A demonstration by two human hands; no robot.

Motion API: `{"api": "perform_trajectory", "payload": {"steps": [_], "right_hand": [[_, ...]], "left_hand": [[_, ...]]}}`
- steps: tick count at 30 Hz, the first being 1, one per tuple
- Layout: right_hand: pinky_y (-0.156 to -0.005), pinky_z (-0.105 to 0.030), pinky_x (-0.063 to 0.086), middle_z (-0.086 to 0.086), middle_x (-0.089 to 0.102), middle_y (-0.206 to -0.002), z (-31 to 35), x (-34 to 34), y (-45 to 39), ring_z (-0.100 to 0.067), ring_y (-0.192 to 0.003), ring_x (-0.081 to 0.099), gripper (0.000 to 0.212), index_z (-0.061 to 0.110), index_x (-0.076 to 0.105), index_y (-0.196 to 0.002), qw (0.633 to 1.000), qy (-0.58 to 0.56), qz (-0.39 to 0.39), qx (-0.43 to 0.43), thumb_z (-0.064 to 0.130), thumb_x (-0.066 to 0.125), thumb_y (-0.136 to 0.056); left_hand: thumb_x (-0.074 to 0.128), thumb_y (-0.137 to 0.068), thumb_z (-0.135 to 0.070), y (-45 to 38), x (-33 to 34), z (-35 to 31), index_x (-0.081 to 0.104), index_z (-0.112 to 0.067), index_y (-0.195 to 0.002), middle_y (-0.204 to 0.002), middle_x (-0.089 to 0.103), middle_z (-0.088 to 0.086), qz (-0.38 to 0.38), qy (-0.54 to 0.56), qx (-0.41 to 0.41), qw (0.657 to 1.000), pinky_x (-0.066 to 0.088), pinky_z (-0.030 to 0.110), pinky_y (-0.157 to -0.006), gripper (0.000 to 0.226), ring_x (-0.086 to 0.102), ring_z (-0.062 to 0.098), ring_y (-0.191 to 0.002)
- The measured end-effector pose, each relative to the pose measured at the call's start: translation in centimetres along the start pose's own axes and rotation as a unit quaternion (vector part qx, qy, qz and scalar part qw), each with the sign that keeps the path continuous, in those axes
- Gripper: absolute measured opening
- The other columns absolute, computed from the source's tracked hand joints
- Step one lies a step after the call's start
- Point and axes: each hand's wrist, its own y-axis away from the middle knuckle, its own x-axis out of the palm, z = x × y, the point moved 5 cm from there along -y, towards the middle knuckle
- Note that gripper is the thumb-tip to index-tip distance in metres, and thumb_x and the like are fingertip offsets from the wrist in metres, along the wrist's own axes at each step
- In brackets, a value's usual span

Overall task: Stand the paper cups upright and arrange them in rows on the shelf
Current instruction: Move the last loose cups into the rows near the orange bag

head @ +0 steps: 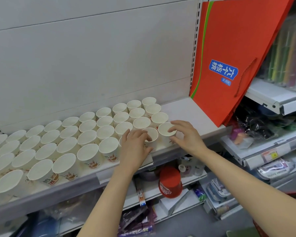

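Cups (pixel 85 132) fill the shelf (pixel 191 110) in upright rows from the lower left of the frame to its centre. At the right end of the rows, the left hand (pixel 135 147) curls round one cup (pixel 151 135), and the right hand (pixel 184 135) spreads thumb and fingers round the end cup (pixel 167 129); whether those fingertips actually press its wall is hard to tell. Both cups stand close to the shelf's front edge, so a nudge outward could tip one off. Light paper dents if squeezed, and a knock leftward could topple touching neighbours. The red bag (pixel 237 48) leans at upper right, well apart.
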Motion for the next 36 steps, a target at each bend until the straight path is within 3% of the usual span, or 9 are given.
{"api": "perform_trajectory", "payload": {"steps": [9, 13, 18, 21, 26, 30, 36], "right_hand": [[-0.098, -0.035, 0.036, 0.011, 0.069, -0.098, -0.1, -1.2, -0.8, -0.017, -0.115, 0.049, 0.016, 0.023, 0.073, -0.094, 0.997, 0.04, 0.037, -0.049, 0.019, 0.075, -0.079], [-0.094, -0.035, 0.038, 0.013, 0.068, -0.092, -0.1, -0.7, -1.0, -0.016, -0.109, 0.05, 0.013, 0.024, 0.074, -0.09, 0.997, 0.028, 0.048, -0.059, 0.017, 0.075, -0.079], [-0.09, -0.039, 0.041, 0.01, 0.07, -0.09, 0.2, -0.6, -0.9, -0.019, -0.105, 0.053, 0.011, 0.022, 0.075, -0.089, 0.994, 0.024, 0.046, -0.094, 0.016, 0.075, -0.079], [-0.089, -0.044, 0.044, 0.007, 0.07, -0.094, 0.2, -0.6, -0.6, -0.021, -0.105, 0.055, 0.016, 0.02, 0.074, -0.093, 0.993, 0.013, 0.027, -0.11, 0.015, 0.076, -0.078], [-0.096, -0.039, 0.04, 0.003, 0.067, -0.116, 1.6, -0.7, -0.1, -0.022, -0.117, 0.053, 0.028, 0.017, 0.069, -0.11, 0.984, 0.031, -0.022, -0.175, 0.026, 0.068, -0.083], [-0.1, -0.035, 0.034, 0.003, 0.064, -0.121, 3.2, 1.2, 0.5, -0.021, -0.12, 0.05, 0.036, 0.017, 0.066, -0.117, 0.963, 0.088, -0.003, -0.253, 0.034, 0.054, -0.088], [-0.095, -0.037, 0.032, 0.001, 0.066, -0.114, 4.3, 3.4, 0.3, -0.022, -0.114, 0.047, 0.035, 0.015, 0.068, -0.112, 0.956, 0.09, -0.008, -0.278, 0.033, 0.052, -0.087]], "left_hand": [[0.077, -0.074, -0.038, 0.1, -0.7, 1.0, 0.071, -0.035, -0.097, -0.107, 0.069, -0.012, -0.011, -0.015, -0.035, 0.999, 0.027, 0.036, -0.105, 0.025, 0.055, 0.016, -0.106], [0.071, -0.082, -0.035, -0.6, -0.8, 0.2, 0.073, -0.036, -0.093, -0.097, 0.07, -0.012, -0.004, -0.019, -0.05, 0.999, 0.019, 0.034, -0.105, 0.011, 0.052, 0.014, -0.106], [0.065, -0.087, -0.04, -0.5, -0.3, -0.6, 0.073, -0.037, -0.098, -0.094, 0.068, -0.012, -0.011, -0.033, -0.051, 0.998, 0.016, 0.035, -0.108, 0.014, 0.053, 0.013, -0.106], [0.07, -0.081, -0.044, -0.3, -0.2, -0.7, 0.072, -0.037, -0.105, -0.102, 0.069, -0.013, -0.031, -0.019, -0.053, 0.998, 0.021, 0.034, -0.106, 0.024, 0.053, 0.014, -0.109], [0.079, -0.073, -0.045, 1.7, -1.9, 1.2, 0.063, -0.028, -0.125, -0.132, 0.058, -0.007, -0.113, 0.026, -0.105, 0.988, 0.034, 0.04, -0.103, 0.057, 0.048, 0.017, -0.127], [0.073, -0.08, -0.044, 5.6, -3.3, 5.5, 0.064, -0.027, -0.122, -0.132, 0.059, -0.004, -0.145, -0.03, -0.188, 0.971, 0.038, 0.046, -0.101, 0.047, 0.049, 0.023, -0.126], [0.073, -0.079, -0.046, 4.8, -3.3, 5.4, 0.071, -0.036, -0.102, -0.128, 0.06, -0.011, -0.066, -0.053, -0.177, 0.981, 0.024, 0.038, -0.102, 0.026, 0.042, 0.021, -0.13]]}}
